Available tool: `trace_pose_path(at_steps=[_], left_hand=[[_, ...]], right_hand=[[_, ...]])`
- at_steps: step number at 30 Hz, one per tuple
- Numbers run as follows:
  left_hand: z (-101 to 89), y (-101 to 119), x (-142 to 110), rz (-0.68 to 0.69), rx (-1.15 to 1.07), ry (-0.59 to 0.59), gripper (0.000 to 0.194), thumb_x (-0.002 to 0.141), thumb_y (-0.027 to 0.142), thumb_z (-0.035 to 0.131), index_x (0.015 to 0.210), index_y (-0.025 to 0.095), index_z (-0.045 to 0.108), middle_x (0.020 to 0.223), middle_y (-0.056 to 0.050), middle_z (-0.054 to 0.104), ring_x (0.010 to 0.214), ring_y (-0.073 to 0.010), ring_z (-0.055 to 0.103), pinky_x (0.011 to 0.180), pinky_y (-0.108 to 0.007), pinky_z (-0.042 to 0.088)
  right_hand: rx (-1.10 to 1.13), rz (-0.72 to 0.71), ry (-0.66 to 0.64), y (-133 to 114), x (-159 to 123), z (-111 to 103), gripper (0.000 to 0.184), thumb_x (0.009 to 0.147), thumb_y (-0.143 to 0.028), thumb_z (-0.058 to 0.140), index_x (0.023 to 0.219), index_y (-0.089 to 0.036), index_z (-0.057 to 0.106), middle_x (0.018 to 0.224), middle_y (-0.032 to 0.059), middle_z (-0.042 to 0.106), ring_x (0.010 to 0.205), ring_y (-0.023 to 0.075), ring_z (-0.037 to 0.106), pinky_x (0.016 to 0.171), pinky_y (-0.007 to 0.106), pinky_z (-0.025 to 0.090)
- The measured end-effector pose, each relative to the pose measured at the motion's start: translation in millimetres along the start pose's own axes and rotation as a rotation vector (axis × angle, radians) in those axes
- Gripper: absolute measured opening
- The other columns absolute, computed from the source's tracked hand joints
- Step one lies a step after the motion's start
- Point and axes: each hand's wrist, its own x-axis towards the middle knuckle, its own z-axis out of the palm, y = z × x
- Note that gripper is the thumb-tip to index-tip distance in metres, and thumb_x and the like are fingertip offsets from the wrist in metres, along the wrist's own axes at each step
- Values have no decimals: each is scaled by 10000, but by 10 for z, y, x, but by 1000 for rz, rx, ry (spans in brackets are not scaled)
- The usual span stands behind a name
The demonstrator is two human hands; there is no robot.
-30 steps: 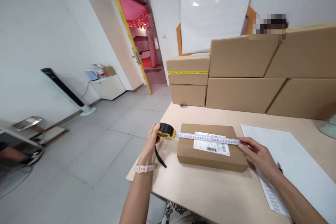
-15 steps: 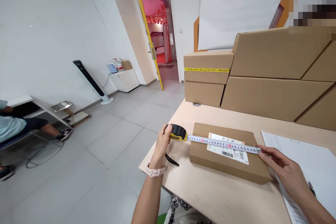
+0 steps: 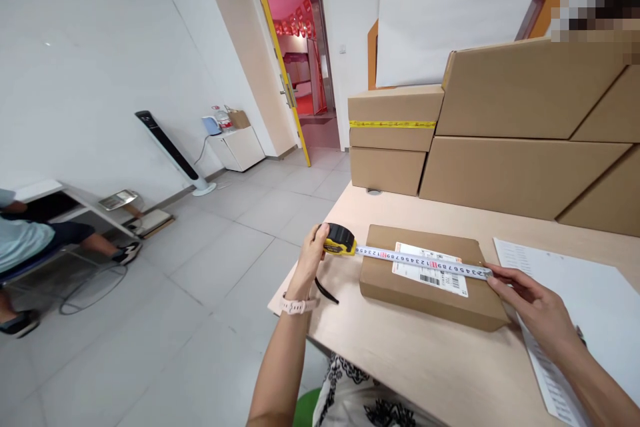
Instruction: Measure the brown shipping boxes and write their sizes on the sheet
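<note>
A flat brown cardboard box (image 3: pixel 435 307) with a white shipping label (image 3: pixel 433 281) lies on the pale wooden table (image 3: pixel 400 373). My left hand (image 3: pixel 311 257) is closed around the black and yellow case of a tape measure (image 3: pixel 340 239), just past the box's left edge, with its dark strap hanging below. The white blade (image 3: pixel 415 259) is pulled out across the top of the box and over the label. At the box's right edge, my right hand (image 3: pixel 533 300) pinches the metal end of the blade between thumb and fingers.
Printed sheets (image 3: pixel 575 307) lie under and beside my right forearm, with a pen partly hidden there. Stacked cardboard boxes (image 3: pixel 505 167) line the table's back. At far left sits another person (image 3: pixel 30 240). A tower fan (image 3: pixel 170 150) stands by the wall, near an open door (image 3: pixel 283 67).
The view has shifted slightly, so the table and boxes appear a little higher. Both hands keep their hold on the tape measure, and the blade still lies across the box.
</note>
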Motion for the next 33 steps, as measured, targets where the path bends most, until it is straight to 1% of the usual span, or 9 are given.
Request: trace_pose_path(at_steps=[5, 9, 12, 17, 21, 23, 25, 29, 33], left_hand=[[-1, 10, 16, -45, 8, -5, 310, 952, 438, 537, 1013, 144, 615, 853, -9, 633, 643, -105, 589, 576, -259, 519], [-10, 31, 9, -59, 10, -14, 308, 949, 432, 544, 1040, 147, 615, 902, -23, 645, 693, -120, 612, 615, -280, 537], [-7, 45, 5, -55, 10, -14, 304, 949, 427, 546, 1043, 146, 615, 901, -22, 645, 690, -119, 612, 611, -278, 537], [10, 57, -6, -36, 20, -25, 300, 953, 430, 540, 994, 142, 615, 818, 2, 624, 606, -93, 572, 544, -241, 504], [12, 60, -11, -25, 26, -29, 303, 956, 433, 532, 980, 142, 613, 795, 9, 613, 582, -85, 554, 525, -231, 489], [11, 60, -13, -23, 27, -31, 304, 956, 434, 531, 983, 142, 612, 799, 8, 615, 585, -86, 556, 528, -233, 491], [10, 59, -15, -22, 27, -33, 306, 955, 435, 533, 996, 143, 613, 818, 2, 622, 604, -92, 569, 545, -242, 502], [9, 54, -12, -29, 32, -32, 300, 954, 430, 536, 997, 143, 613, 824, 1, 623, 609, -93, 571, 545, -241, 503], [5, 51, -2, -43, 39, -34, 296, 954, 427, 538, 992, 143, 614, 816, 3, 621, 600, -90, 566, 535, -235, 498]], right_hand=[[41, -13, -18, -42, -6, 21, 383, 654, -527, 714, 931, -266, 760, 1050, 53, 755, 925, 303, 671, 732, 363, 557], [56, -29, -25, -51, -12, 42, 335, 701, -490, 668, 944, -273, 747, 1073, 48, 746, 1020, 314, 654, 825, 379, 542], [49, -28, -14, -34, -18, 50, 314, 725, -466, 634, 955, -283, 745, 1114, 42, 734, 1050, 310, 646, 864, 380, 531], [36, 22, 9, -44, -38, 62, 335, 754, -524, 600, 923, -279, 753, 1110, 41, 731, 1032, 303, 652, 815, 344, 551], [-9, 6, 22, -67, -39, 68, 358, 727, -561, 657, 901, -263, 752, 1111, 60, 731, 999, 307, 648, 776, 344, 549], [38, 13, 13, -56, -26, 71, 348, 704, -550, 687, 889, -262, 753, 1090, 60, 736, 994, 302, 649, 777, 338, 551], [110, 44, 2, -25, -6, 79, 368, 689, -540, 713, 943, -277, 750, 1066, 48, 736, 1007, 289, 650, 782, 320, 555], [274, 111, -12, 55, 37, 106, 520, 664, -546, 750, 1114, -292, 697, 1061, 38, 715, 1043, 265, 647, 786, 293, 566], [332, 170, -12, 84, 62, 117, 558, 637, -536, 780, 1121, -274, 689, 1069, 51, 710, 1055, 263, 646, 789, 285, 571]])
